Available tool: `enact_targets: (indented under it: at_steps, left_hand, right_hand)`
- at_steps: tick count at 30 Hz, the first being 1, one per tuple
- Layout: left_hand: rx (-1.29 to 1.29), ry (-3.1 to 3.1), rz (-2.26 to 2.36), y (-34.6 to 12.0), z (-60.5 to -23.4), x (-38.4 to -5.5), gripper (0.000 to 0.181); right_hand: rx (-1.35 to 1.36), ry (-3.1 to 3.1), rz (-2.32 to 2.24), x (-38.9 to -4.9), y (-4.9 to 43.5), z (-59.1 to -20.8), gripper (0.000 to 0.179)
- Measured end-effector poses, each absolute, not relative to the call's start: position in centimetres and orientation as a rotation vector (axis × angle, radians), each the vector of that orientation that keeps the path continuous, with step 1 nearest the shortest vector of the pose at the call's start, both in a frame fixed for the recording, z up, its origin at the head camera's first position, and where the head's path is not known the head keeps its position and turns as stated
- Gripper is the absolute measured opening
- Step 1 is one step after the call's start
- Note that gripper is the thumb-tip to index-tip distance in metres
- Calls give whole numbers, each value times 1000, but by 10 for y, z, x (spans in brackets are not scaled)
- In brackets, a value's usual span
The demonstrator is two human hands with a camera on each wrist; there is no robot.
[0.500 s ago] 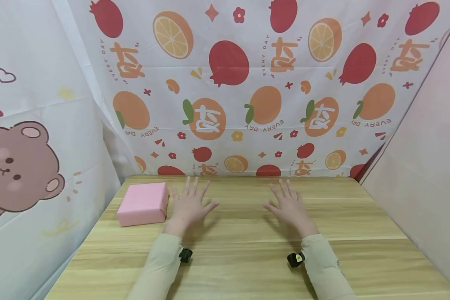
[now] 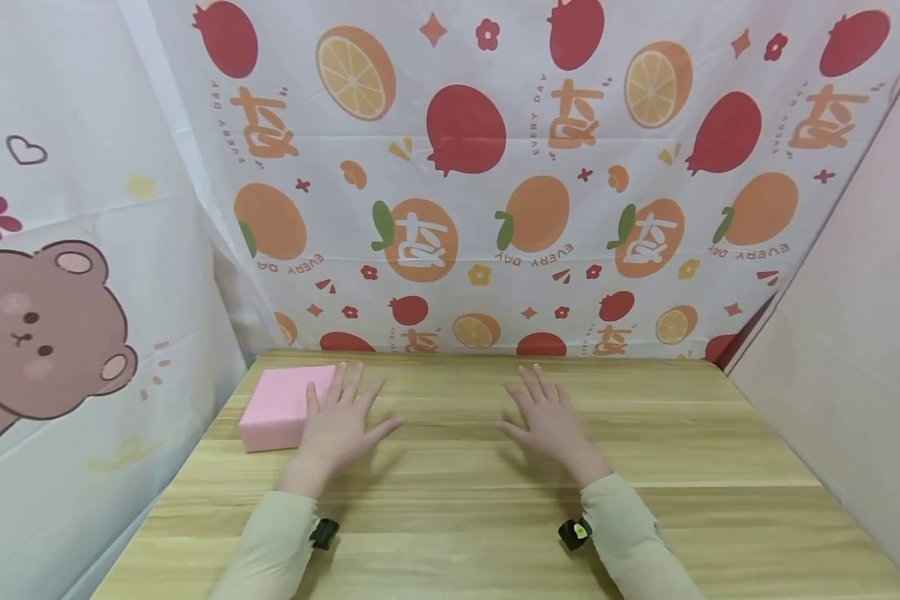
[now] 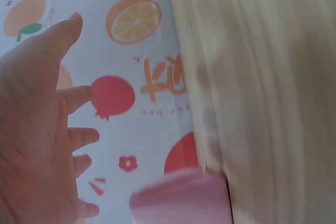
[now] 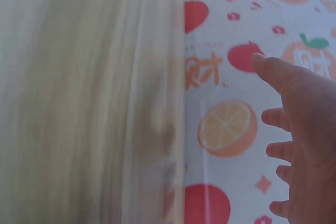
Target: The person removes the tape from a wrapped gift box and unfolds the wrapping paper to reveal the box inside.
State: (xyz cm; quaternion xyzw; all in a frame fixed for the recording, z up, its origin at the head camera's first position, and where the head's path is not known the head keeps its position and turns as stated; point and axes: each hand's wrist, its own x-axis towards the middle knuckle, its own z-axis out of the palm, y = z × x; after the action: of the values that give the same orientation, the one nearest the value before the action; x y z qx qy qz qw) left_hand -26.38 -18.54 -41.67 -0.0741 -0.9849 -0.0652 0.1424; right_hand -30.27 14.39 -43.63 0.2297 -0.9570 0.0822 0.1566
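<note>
**Both hands spread, pink box not yet held**

Head view: the left hand lies flat and spread on the wooden table, its fingers overlapping the pink box at far left (contact unclear). The right hand lies spread, well apart.

Left wrist view: fingers straight, box corner near them.

Right wrist view: fingers splayed, empty. Judging by this, nothing is grasped yet.

Box on table, left of both hands
</note>
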Motion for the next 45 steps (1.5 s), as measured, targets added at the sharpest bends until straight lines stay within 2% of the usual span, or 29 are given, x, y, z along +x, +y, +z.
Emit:
enact_targets:
  at_steps: [11, 29, 45]
  left_hand:
    - [-213, -2814, -213, -228, -413, -241, 81]
    - [-86, -2749, -300, -312, -412, -230, 81]
    - [4, -2786, -357, -340, -424, -225, 85]
  right_hand:
    - [807, -2733, 153, -295, 91, -430, 70]
    - [980, -2755, 133, -282, 6, -437, 70]
    - [1208, -2752, 187, -270, -70, -445, 72]
